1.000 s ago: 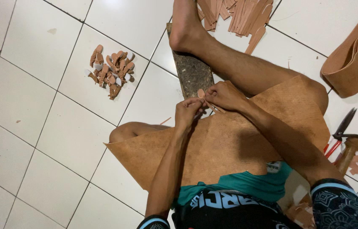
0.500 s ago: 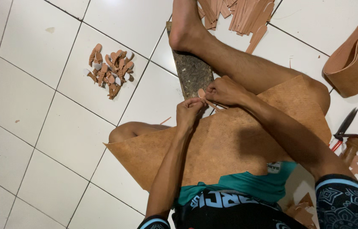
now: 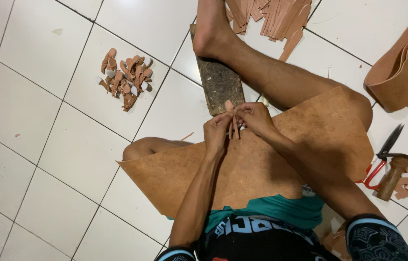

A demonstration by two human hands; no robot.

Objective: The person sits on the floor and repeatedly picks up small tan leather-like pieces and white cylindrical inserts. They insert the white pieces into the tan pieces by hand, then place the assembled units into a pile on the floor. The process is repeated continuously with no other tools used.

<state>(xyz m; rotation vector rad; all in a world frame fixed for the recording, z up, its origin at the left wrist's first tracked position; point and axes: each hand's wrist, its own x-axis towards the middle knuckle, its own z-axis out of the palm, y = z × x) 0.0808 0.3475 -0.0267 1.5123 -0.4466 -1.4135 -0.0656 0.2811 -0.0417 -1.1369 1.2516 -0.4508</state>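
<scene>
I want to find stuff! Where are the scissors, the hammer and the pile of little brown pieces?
scissors [image 3: 376, 170], head view, red handle loop.
hammer [image 3: 391, 178], head view, wooden handle.
pile of little brown pieces [image 3: 126, 78], head view, middle of the heap.

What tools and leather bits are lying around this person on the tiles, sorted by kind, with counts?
Scissors: 1
Hammer: 1
Dark work block: 1
Large leather sheet: 1
Rolled leather band: 1
Piles of small leather pieces: 1
Piles of cut strips: 1
Total: 7
</scene>
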